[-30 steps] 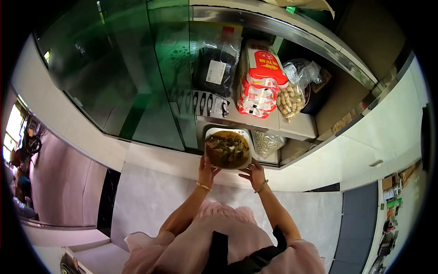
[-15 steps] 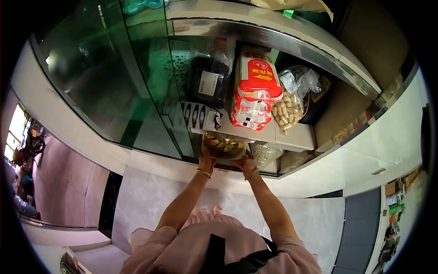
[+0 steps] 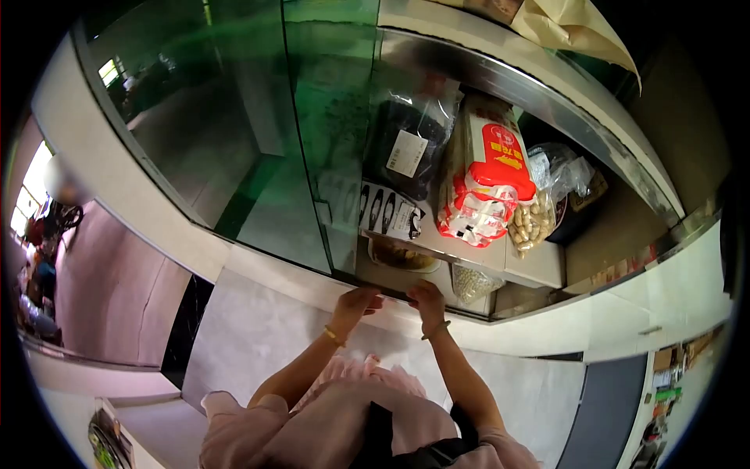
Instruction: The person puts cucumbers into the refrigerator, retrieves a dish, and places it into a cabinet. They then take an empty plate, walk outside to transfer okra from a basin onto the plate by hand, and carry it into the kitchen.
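Observation:
On the cabinet's lower shelf, partly under the upper shelf, sits a dish of food (image 3: 400, 256) with brown and green pieces. My left hand (image 3: 357, 308) is in front of the shelf edge, apart from the dish, empty, its fingers extended toward the right. Close by, my right hand (image 3: 427, 303) is also free of the dish, fingers loosely bent and apart. A clear bag of pale beans or grains (image 3: 473, 283) lies to the dish's right.
The upper shelf (image 3: 539, 262) carries a red-and-white package (image 3: 488, 184), a bag of peanuts (image 3: 533, 223), a dark labelled bag (image 3: 414, 144) and a black-and-white packet (image 3: 391, 213). A green-tinted glass door (image 3: 328, 148) stands at the left of the opening.
The dish has gone deeper into the lower shelf, and both hands have let go of it and drawn back toward me. The view has shifted, with the cabinet contents farther right.

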A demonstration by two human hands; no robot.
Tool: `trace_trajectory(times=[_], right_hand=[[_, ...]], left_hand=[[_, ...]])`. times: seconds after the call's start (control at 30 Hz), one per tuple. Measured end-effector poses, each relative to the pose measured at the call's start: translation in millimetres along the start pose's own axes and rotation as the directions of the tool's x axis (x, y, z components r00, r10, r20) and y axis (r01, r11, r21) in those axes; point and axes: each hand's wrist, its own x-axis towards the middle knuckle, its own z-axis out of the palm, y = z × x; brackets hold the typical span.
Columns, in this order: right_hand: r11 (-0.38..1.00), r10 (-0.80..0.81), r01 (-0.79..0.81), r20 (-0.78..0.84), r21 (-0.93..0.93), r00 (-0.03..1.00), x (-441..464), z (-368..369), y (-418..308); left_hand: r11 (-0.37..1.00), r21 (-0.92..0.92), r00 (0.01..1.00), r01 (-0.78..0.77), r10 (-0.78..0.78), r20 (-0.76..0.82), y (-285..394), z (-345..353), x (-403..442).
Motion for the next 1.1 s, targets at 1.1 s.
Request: trace_trajectory(times=[1.1], right_hand=[[0.872, -0.482, 0.476, -0.032, -0.115, 0.876, -35.2, 66.5, -88.4]], left_hand=[[0.662, 0.284, 0.720, -0.694, 0.648, 0.249, 143.9, 65.5, -45.7]])
